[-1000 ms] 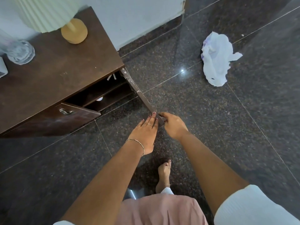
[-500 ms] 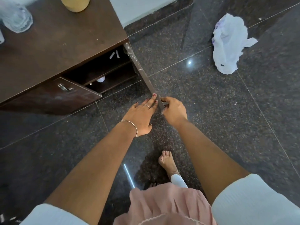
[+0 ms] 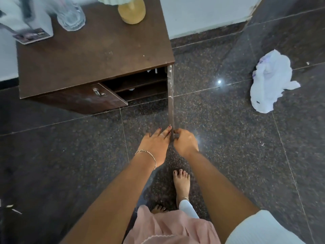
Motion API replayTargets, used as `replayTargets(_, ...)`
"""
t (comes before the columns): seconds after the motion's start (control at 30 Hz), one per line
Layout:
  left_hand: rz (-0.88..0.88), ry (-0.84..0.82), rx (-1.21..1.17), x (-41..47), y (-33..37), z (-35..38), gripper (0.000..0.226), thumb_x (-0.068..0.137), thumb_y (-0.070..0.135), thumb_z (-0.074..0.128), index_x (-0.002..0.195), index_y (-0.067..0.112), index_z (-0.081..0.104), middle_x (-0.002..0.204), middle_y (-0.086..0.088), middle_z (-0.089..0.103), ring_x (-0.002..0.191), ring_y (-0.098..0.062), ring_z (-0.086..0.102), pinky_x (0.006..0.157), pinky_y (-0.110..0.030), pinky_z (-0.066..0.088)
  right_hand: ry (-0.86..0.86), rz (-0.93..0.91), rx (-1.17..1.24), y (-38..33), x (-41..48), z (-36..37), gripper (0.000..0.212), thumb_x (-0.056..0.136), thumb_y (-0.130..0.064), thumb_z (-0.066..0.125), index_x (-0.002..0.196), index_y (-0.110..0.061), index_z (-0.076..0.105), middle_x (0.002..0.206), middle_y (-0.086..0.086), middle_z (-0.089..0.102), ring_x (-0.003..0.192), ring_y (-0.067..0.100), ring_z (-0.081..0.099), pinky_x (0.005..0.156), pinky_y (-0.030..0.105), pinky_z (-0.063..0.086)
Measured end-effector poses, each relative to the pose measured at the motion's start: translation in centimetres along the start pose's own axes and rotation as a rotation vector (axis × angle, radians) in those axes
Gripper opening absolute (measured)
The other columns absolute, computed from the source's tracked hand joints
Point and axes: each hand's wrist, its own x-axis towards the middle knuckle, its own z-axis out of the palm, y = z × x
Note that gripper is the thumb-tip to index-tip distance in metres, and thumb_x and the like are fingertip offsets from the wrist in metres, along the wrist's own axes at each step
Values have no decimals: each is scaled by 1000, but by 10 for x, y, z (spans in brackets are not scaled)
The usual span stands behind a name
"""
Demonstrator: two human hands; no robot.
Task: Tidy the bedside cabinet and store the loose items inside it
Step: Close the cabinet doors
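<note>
Flanking the near end of the cabinet door with left hand and right hand; facing the bedside cabinet beyond the left hand, lamp and glass on top; leaving a bag lying on the floor, well right of the right hand.

Both arms reach forward and down, wrists close together; the left hand lies flat, fingers straight, their tips against the open door; the right hand curls its fingers round that door's free end, knuckles up.

Brown bedside cabinet, door wide open
</note>
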Motion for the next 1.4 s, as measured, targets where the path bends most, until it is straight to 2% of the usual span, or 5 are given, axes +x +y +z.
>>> replayTargets(0.33,-196,-130,-121,-18,-56,-6,68,94,36,46,150,39,7,139,-10,44,128,-29,44,103,-42,38,-244,31,-108,-56,22,11,24,89,-26,57,98,-8,70,97,12,70,85,29,64,61,27,41)
replayTargets(0.6,-360,10,-602,-17,-93,-4,48,91,27,45,136,42,43,115,-6,64,105,-26,61,86,-37,51,-319,168,206,-98,42,45,20,84,-19,59,100,-12,67,92,7,67,80,20,59,59,28,43)
replayTargets(0.97,-430,100,-805,-4,-174,-14,66,88,22,53,148,20,25,151,-7,36,126,-26,50,101,-38,44,-193,323,598,-172,91,99,56,61,-31,59,116,-22,57,107,2,69,101,23,64,92,40,53)
replayTargets(1.23,-390,63,-598,19,-215,-25,83,91,26,53,152,15,-1,160,3,-14,147,-20,15,111,-42,36,-148,358,696,-221,111,96,38,74,-14,55,112,-8,59,84,7,63,64,13,52,50,22,36)
replayTargets(1.4,-388,70,-531,26,-225,-32,82,92,23,52,152,15,-4,157,6,-25,149,-19,3,114,-43,31,-151,358,741,-237,123,94,55,71,-11,53,125,-7,53,74,2,55,55,12,44,51,24,36)
